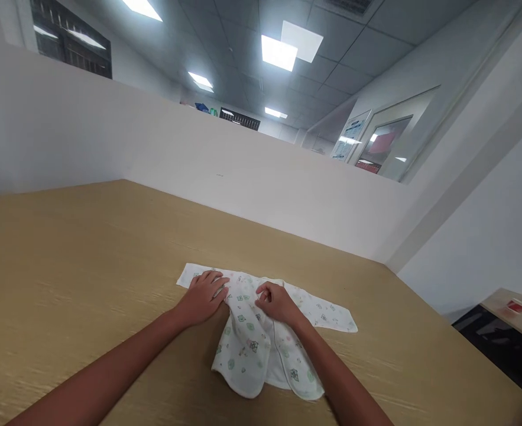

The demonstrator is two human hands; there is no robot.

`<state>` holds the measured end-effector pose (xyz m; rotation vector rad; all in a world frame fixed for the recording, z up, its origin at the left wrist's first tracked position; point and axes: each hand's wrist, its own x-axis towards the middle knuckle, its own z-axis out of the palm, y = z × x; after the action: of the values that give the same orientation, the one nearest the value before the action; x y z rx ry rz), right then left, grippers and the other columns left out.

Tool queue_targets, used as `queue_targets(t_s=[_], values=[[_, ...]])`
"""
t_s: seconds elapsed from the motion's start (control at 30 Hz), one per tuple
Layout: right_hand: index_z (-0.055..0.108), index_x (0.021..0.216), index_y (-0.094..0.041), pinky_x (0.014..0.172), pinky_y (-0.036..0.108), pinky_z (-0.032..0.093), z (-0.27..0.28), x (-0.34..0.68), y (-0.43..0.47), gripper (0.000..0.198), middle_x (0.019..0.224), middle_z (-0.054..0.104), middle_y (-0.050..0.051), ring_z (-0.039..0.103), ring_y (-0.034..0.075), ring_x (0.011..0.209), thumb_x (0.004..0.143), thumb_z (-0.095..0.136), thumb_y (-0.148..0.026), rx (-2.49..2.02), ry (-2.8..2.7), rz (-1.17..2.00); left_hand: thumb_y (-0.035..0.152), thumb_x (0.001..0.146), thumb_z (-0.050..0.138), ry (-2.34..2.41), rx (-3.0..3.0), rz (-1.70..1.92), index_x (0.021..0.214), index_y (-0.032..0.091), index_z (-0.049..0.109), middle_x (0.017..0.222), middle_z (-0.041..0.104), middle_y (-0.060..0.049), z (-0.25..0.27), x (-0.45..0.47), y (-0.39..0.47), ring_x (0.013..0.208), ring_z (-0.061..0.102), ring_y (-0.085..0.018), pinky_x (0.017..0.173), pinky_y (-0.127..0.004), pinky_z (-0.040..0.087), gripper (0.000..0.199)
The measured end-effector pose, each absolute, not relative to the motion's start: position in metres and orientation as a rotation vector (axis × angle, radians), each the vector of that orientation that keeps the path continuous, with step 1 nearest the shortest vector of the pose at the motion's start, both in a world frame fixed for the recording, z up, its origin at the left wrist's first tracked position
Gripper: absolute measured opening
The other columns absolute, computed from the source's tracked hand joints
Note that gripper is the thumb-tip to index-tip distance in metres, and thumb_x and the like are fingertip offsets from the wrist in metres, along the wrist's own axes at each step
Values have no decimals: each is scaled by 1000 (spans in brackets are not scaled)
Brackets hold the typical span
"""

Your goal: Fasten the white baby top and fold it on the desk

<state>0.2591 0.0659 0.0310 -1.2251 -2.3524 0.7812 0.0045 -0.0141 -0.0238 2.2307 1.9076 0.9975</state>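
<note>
A small white baby shirt (247, 349) printed with green and pink figures lies on the table, its sleeves stretched out to both sides. The lower front hangs open, with its two rounded edges apart. My left hand (206, 296) rests on the shirt near the base of the left sleeve, palm down and fingers spread. Near the middle of the chest, my right hand (275, 300) has its fingers curled and pinched at the front edge of the shirt. What lies between those fingertips is mostly hidden.
The shirt lies on a wide wood-coloured table (87, 248). A low white partition (252, 171) runs along its far side. On the right, beyond the table edge, stands a dark-fronted cabinet (500, 331) with a red and white item (516, 306) on top.
</note>
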Motion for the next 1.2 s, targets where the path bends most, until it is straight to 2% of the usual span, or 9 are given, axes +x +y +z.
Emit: queue_targets(t_s=[0.27,0.47,0.63,0.7,0.8,0.9,1.03,1.13,1.2], values=[[69,104,-17,66,23,42,33,259,74,31,76,62,-2,55,12,69,74,63,-12,-1119,-2228,971,43,106,30,1902,2191,933,134,31,63,140,60,-6,-26,0,-13,132,48,-26,113,-54,36,45],[64,119,-21,58,20,39,37,263,75,48,99,57,1,51,9,68,71,66,-15,-1038,-2106,1184,44,103,37,1937,2251,906,132,26,65,140,59,-9,-23,-2,-14,134,47,-28,111,-53,40,43],[68,107,-19,72,25,46,33,268,87,39,89,58,0,49,12,73,71,61,-8,-1029,-2140,766,43,101,41,1986,2278,869,132,25,65,140,59,-10,-21,-4,-16,132,49,-30,111,-54,41,43],[69,106,-19,77,29,47,37,274,91,36,91,61,2,52,14,77,71,66,-11,-1027,-2164,658,45,102,41,1999,2272,846,132,26,65,140,60,-9,-19,-3,-17,132,49,-30,110,-55,40,43],[69,110,-18,81,32,50,52,292,91,34,102,66,7,59,18,88,77,72,-27,-1005,-2129,611,50,102,41,2018,2265,836,133,28,65,142,59,-9,-16,0,-18,133,49,-30,110,-54,40,45],[70,110,-18,82,33,51,62,312,86,29,104,69,9,63,19,92,90,62,-36,-1003,-2060,563,49,102,40,2038,2266,835,135,28,64,145,57,-10,-17,3,-18,136,47,-30,112,-54,37,46],[72,109,-19,81,34,50,43,323,83,25,105,71,8,63,20,88,90,61,-31,-1031,-2163,522,48,102,40,2053,2270,830,138,26,62,147,56,-11,-21,4,-16,139,45,-30,114,-55,34,47],[73,110,-21,90,37,48,21,318,83,24,108,71,7,62,22,96,89,63,-27,-996,-2255,472,48,102,40,2046,2265,827,139,27,62,146,57,-10,-24,3,-14,139,45,-30,116,-54,33,48],[73,102,-21,93,38,46,12,314,84,18,105,71,7,62,23,100,89,63,-27,-984,-2271,449,49,102,40,2045,2254,822,139,27,63,146,57,-10,-25,2,-14,138,46,-30,116,-54,33,48]])
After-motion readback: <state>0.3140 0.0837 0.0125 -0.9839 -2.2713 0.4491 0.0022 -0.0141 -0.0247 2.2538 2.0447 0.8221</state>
